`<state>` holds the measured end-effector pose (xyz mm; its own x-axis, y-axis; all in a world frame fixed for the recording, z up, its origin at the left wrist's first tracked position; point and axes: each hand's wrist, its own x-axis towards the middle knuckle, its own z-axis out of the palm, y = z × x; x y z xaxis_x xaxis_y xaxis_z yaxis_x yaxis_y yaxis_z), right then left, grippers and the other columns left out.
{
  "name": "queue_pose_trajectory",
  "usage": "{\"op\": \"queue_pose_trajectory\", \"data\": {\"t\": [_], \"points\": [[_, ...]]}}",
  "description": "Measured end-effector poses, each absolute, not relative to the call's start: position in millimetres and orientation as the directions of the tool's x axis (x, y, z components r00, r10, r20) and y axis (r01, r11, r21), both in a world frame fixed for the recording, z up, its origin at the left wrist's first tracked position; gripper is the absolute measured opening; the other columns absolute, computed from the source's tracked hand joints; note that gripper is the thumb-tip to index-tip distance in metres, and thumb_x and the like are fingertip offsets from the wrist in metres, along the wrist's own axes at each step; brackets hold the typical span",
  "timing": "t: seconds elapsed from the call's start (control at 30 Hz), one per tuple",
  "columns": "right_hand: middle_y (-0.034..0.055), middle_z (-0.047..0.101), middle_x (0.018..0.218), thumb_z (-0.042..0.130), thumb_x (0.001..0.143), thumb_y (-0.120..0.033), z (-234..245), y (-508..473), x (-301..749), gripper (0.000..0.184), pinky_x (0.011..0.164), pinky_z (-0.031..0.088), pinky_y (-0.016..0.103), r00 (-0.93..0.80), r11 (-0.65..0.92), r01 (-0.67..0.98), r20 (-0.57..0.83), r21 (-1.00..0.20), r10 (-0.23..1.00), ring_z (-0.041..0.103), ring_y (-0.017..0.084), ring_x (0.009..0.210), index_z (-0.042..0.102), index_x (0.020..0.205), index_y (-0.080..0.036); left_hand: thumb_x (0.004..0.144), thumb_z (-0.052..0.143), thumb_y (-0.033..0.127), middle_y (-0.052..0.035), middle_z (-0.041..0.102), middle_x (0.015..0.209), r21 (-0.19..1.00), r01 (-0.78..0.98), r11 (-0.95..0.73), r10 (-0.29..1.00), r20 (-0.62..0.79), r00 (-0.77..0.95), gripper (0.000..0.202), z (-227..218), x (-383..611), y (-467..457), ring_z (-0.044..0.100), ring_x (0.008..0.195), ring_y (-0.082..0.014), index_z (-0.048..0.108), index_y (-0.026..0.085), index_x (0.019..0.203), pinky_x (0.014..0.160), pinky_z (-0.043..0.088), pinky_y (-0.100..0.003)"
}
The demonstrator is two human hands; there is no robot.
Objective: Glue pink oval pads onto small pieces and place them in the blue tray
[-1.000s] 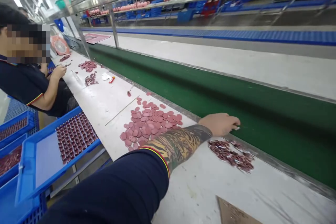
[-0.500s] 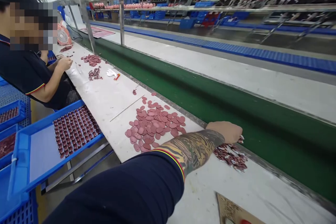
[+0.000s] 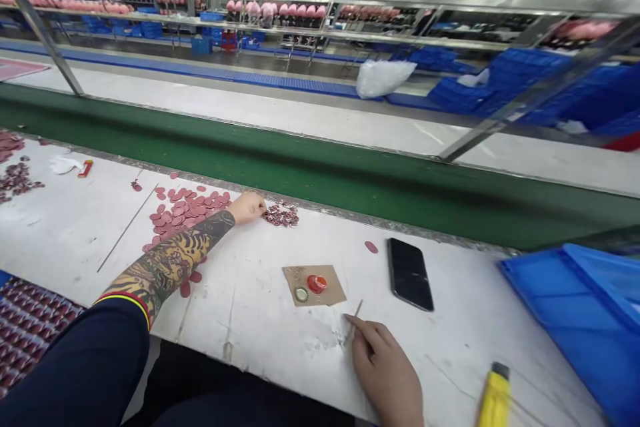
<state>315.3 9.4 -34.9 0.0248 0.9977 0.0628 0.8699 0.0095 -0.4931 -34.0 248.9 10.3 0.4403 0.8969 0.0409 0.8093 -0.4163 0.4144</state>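
My left hand [image 3: 249,207], its arm stretched out, is closed at the left edge of a pile of small dark red pieces [image 3: 283,215]. What its fingertips pinch is too small to make out. Behind that forearm lie many flat pinkish-red ovals [image 3: 187,210]. My right hand [image 3: 386,368] rests low over the white tabletop, its fingers closed on a thin metal stick [image 3: 359,308]. Just beyond it sits a piece of brown cardboard [image 3: 330,290] bearing a red cap [image 3: 317,283], a metal bottle cap [image 3: 301,293] and tiny bits.
A black phone [image 3: 410,273] and a single oval [image 3: 371,247] lie to the right. Further right are a blue bin [image 3: 575,313] and a yellow-handled tool [image 3: 495,397]. A green belt [image 3: 320,167] runs behind the table. A tray of red pieces [image 3: 30,327] stands lower left.
The view has swung to the right, so the co-worker has left it, and my right hand, the phone and the blue bin have come in. My left hand stays by the dark red pile.
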Motion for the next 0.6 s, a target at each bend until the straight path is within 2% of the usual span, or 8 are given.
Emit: {"op": "queue_pose_trajectory", "data": {"t": [0.1, 0.2, 0.33, 0.43, 0.53, 0.6], "points": [[0.0112, 0.072, 0.107, 0.040, 0.094, -0.037, -36.6, 4.9, 322.0, 0.032, 0.081, 0.059, 0.049, -0.061, 0.101, 0.894, 0.105, -0.438, 0.993, 0.072, 0.033, 0.097, 0.072, 0.101, -0.034, 0.097, 0.057, 0.036, -0.0095, 0.066, 0.119, 0.374, 0.832, -0.409, 0.905, 0.047, 0.424, 0.030, 25.5, -48.3, 244.3, 0.065, 0.104, -0.0214, 0.063, 0.016, 0.118, 0.092, 0.055, -0.043], [0.0097, 0.072, 0.103, 0.042, 0.094, -0.031, -35.1, 3.5, 331.1, 0.029, 0.080, 0.060, 0.046, -0.161, 0.200, 0.922, 0.141, -0.332, 0.977, 0.071, 0.032, 0.096, 0.071, 0.097, -0.032, 0.098, 0.050, 0.028, -0.0103, 0.070, 0.114, 0.308, 0.857, -0.413, 0.907, 0.056, 0.417, 0.027, 46.3, -74.3, 236.1, 0.066, 0.104, -0.0211, 0.068, 0.017, 0.114, 0.095, 0.051, -0.036], [0.0095, 0.071, 0.100, 0.045, 0.088, -0.017, -26.8, 10.3, 336.0, 0.030, 0.076, 0.059, 0.041, -0.315, 0.336, 0.928, 0.137, -0.165, 0.939, 0.070, 0.030, 0.091, 0.072, 0.093, -0.031, 0.082, 0.063, 0.018, -0.0086, 0.073, 0.094, 0.216, 0.844, -0.492, 0.864, -0.002, 0.504, 0.017, 54.0, -104.8, 205.9, 0.067, 0.094, -0.0237, 0.075, 0.018, 0.093, 0.088, 0.050, -0.033], [0.0113, 0.072, 0.104, 0.043, 0.086, -0.014, -26.6, 14.5, 341.5, 0.033, 0.082, 0.057, 0.042, -0.391, 0.409, 0.907, 0.163, -0.096, 0.906, 0.069, 0.030, 0.095, 0.073, 0.091, -0.027, 0.076, 0.066, 0.012, -0.0117, 0.071, 0.098, 0.162, 0.834, -0.527, 0.842, -0.032, 0.538, 0.012, 45.2, -114.2, 178.0, 0.064, 0.101, -0.0264, 0.074, 0.016, 0.085, 0.094, 0.048, -0.037], [0.0139, 0.074, 0.106, 0.038, 0.087, -0.020, -36.1, 16.7, 355.6, 0.035, 0.087, 0.054, 0.051, -0.353, 0.393, 0.911, 0.256, -0.125, 0.900, 0.070, 0.034, 0.098, 0.073, 0.091, -0.021, 0.081, 0.060, 0.009, -0.0137, 0.069, 0.105, 0.133, 0.849, -0.511, 0.853, -0.041, 0.520, 0.012, 40.0, -117.3, 162.2, 0.059, 0.111, -0.0263, 0.071, 0.014, 0.084, 0.103, 0.043, -0.038], [0.0133, 0.076, 0.092, 0.039, 0.088, -0.026, -40.0, 15.5, 364.3, 0.033, 0.082, 0.054, 0.050, -0.254, 0.309, 0.917, 0.229, -0.253, 0.940, 0.072, 0.033, 0.086, 0.072, 0.085, -0.020, 0.083, 0.059, 0.009, -0.0136, 0.068, 0.105, 0.135, 0.859, -0.493, 0.864, -0.039, 0.502, 0.012, 42.5, -116.6, 157.2, 0.059, 0.109, -0.0259, 0.069, 0.014, 0.085, 0.101, 0.044, -0.038]]}}
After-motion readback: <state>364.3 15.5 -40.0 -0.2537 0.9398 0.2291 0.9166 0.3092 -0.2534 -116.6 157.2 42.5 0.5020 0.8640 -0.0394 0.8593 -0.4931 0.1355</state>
